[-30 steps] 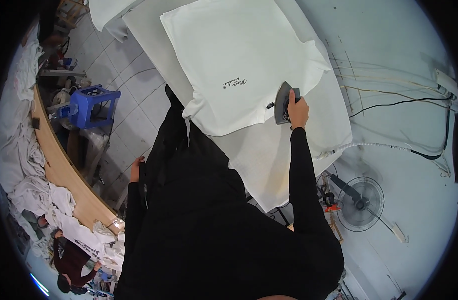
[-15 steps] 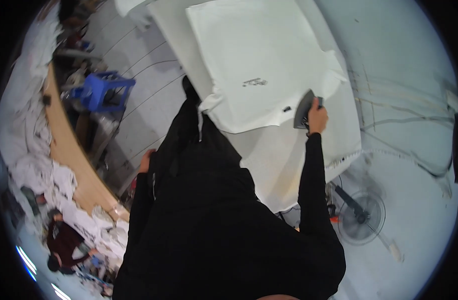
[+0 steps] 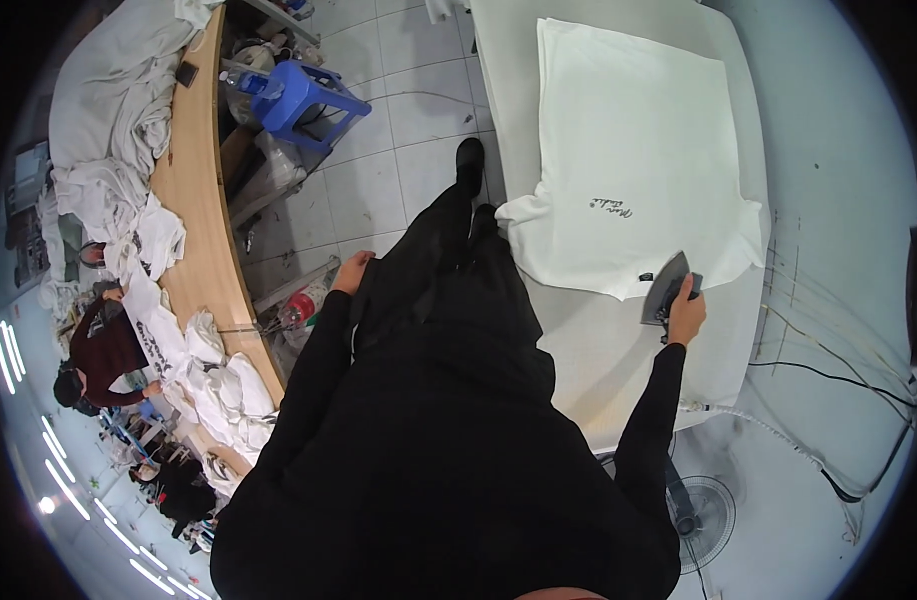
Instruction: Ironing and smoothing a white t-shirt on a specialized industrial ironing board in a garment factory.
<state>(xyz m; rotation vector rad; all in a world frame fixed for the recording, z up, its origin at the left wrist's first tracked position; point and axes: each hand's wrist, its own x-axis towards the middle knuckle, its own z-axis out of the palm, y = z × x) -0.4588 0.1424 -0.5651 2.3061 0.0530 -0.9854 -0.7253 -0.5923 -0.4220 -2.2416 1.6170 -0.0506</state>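
A white T-shirt [image 3: 634,140] lies flat on the pale padded ironing table [image 3: 579,350], with small dark lettering across it and a dark neck label near its close edge. My right hand [image 3: 688,318] is closed round the handle of a grey iron [image 3: 665,285]. The iron rests at the shirt's near right edge, just right of the label, its tip pointing away from me. Down beside my left thigh is my left hand [image 3: 352,272], against my black clothing and away from the table; its fingers are partly hidden.
Left of me a long wooden table [image 3: 194,200] carries heaped white garments [image 3: 119,110]. A blue plastic stool [image 3: 304,100] stands on the tiled floor. Two people sit at the lower left, one in dark red [image 3: 109,350]. Cables [image 3: 829,375] and a fan [image 3: 701,520] are at my right.
The whole view has shifted, so table, shirt and stool appear further right. The iron stays in my right hand by the shirt's near right edge, and my left hand remains by my thigh.
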